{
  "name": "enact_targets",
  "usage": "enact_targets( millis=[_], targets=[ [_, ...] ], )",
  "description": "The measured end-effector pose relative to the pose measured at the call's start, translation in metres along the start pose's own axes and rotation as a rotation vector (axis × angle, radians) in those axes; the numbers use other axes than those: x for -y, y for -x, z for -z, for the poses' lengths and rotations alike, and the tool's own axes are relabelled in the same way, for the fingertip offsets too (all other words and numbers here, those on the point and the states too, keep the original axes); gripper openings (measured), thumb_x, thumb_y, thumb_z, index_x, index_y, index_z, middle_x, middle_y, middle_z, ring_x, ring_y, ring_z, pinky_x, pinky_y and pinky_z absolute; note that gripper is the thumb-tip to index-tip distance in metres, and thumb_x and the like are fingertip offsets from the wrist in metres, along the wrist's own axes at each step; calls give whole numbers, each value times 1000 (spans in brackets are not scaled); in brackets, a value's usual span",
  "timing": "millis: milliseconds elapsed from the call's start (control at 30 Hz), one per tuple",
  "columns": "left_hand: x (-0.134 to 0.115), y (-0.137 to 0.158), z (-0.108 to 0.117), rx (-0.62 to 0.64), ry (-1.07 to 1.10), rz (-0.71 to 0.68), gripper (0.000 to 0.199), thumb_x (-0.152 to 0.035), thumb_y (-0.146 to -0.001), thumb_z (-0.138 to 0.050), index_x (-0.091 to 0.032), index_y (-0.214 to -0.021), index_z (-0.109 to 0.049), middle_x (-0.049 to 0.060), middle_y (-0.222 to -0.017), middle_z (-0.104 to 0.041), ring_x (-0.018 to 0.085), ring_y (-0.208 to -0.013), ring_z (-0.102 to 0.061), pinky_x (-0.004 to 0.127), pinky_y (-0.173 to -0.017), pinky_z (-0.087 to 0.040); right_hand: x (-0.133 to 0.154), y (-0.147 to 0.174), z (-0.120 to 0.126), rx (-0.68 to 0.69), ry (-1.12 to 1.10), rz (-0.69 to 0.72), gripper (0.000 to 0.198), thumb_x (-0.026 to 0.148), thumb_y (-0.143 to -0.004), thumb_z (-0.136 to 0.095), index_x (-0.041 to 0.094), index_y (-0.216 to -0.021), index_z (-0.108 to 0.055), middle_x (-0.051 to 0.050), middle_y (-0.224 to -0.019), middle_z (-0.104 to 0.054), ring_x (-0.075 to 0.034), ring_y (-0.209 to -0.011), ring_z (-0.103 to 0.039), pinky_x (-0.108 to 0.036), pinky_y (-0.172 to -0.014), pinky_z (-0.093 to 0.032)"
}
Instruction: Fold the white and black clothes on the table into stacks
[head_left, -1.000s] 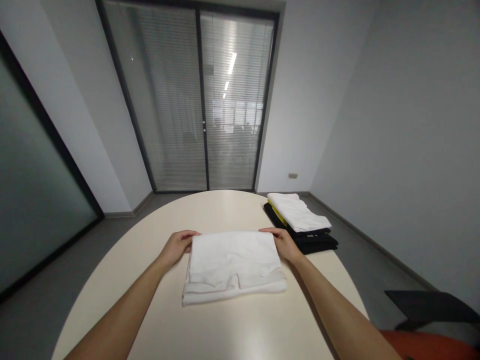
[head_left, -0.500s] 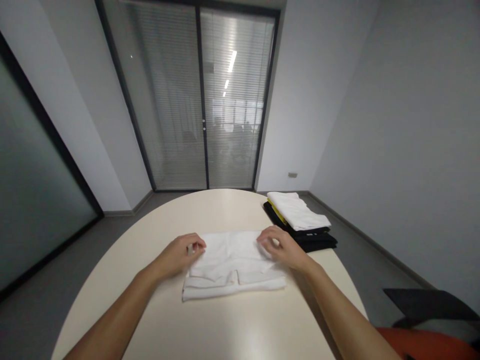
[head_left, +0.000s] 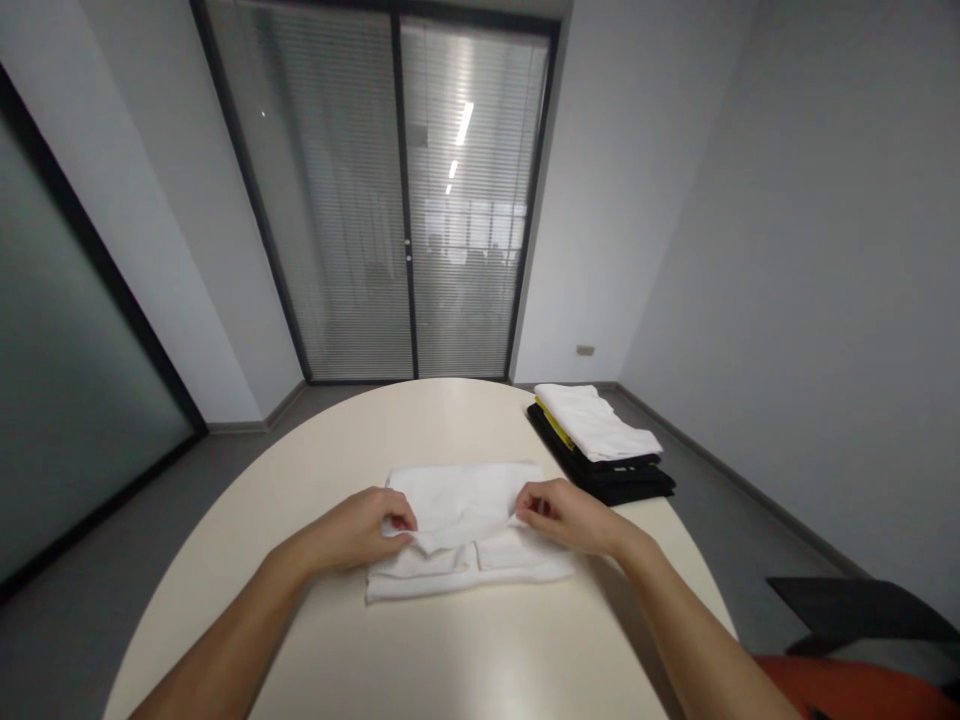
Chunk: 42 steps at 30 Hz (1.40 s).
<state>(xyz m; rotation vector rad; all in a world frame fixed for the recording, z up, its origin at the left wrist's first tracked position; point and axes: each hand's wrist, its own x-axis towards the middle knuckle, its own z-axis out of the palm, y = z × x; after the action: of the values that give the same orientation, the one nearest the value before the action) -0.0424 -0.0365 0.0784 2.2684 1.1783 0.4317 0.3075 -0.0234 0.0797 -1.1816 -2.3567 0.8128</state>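
A white garment (head_left: 465,495) lies folded into a wide rectangle on the table in front of me, with several layers bunched along its near side. My left hand (head_left: 371,525) is closed at its left side, thumb and fingers pinching the edge of the upper layer. At the right side my right hand (head_left: 566,513) pinches the same layer, fingers curled. Between the two hands this layer is lifted slightly and sags in a wrinkled line. Which kind of garment it is cannot be made out.
The round cream table (head_left: 420,425) fills the foreground. On its right edge rests a stack of folded clothes, a white one (head_left: 596,425) over yellow and black ones (head_left: 622,485). A chair with an orange seat (head_left: 847,685) stands at lower right. Beyond is a glass partition (head_left: 469,300) with blinds.
Both hands have come down slightly toward me and now pinch the upper layer of the white garment. The layer's edge is raised between them, where it lay flatter before.
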Motion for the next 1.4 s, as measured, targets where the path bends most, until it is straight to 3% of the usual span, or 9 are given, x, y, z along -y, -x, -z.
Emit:
enact_targets(
  millis=[100, 200, 367, 533, 700, 933, 1167, 1300, 1400],
  targets=[
    [-2, 1, 3, 3, 16, 18, 16, -28, -77, -62, -22, -84, -75, 2, -83, -73, 19, -75, -63, 26, -71, -44, 3, 4, 2, -13, -62, -30, 18, 31, -88, -57, 19, -88, -70, -2, -77, -68, -14, -67, -56, -24, -62, -42],
    [-2, 2, 2, 73, 23, 87, 20, -26, -69, -67, -22, -88, -74, 2, -89, -73, 21, -83, -65, 26, -74, -46, 3, 5, -1, 102, -51, -40, 16, 32, -79, -69, 19, -88, -72, -2, -79, -68, -15, -71, -57, -24, -63, -42],
    [-4, 4, -2, 124, -24, 142, 35, -31, -61, -76, -23, -95, -72, 4, -98, -70, 25, -91, -64, 28, -78, -46, 11, 0, -10, 122, 120, 4, 45, 42, -62, -85, 23, -100, -73, -3, -92, -67, -18, -78, -58, -26, -69, -42],
    [-10, 6, -2, 120, -120, 138, 37, -29, -62, -72, -24, -99, -71, 4, -103, -69, 26, -93, -63, 29, -79, -46, 15, 0, -13, 128, 209, 5, 33, 29, -68, -76, 25, -100, -72, -2, -93, -66, -17, -78, -59, -26, -72, -43],
    [-16, 8, -2, 118, -196, 112, 33, -26, -66, -64, -24, -98, -69, 3, -103, -69, 22, -93, -63, 27, -79, -45, 16, 4, -18, 137, 299, 22, 51, 20, -62, -70, 23, -112, -66, -5, -108, -64, -22, -94, -60, -28, -81, -44],
    [-28, 10, -5, 81, -316, 106, 28, -33, -68, -67, -26, -95, -65, 0, -100, -68, 22, -90, -62, 28, -75, -43, 28, -2, -11, 85, 342, -3, 30, 17, -72, -56, 21, -98, -71, -5, -97, -71, -21, -89, -65, -27, -80, -44],
    [-33, 10, -10, 82, -372, 48, 33, -28, -70, -63, -26, -102, -63, 1, -110, -65, 22, -100, -61, 30, -82, -44, 26, 3, -5, 69, 274, -1, 31, 23, -72, -64, 23, -103, -68, -2, -94, -68, -17, -81, -61, -25, -74, -42],
    [-39, 11, -10, 101, -408, 60, 32, -28, -69, -62, -26, -101, -63, 3, -108, -65, 23, -99, -60, 32, -81, -44, 25, 5, -11, 130, 275, -26, 50, 35, -61, -79, 24, -108, -66, -2, -101, -65, -18, -86, -59, -26, -74, -42],
    [-43, 11, -11, 109, -411, 75, 37, -27, -67, -62, -25, -104, -61, 4, -111, -64, 25, -100, -60, 32, -80, -45, 25, 3, -14, 129, 311, -11, 42, 32, -64, -76, 24, -104, -67, -2, -102, -65, -19, -87, -60, -26, -76, -42]
  ],
)
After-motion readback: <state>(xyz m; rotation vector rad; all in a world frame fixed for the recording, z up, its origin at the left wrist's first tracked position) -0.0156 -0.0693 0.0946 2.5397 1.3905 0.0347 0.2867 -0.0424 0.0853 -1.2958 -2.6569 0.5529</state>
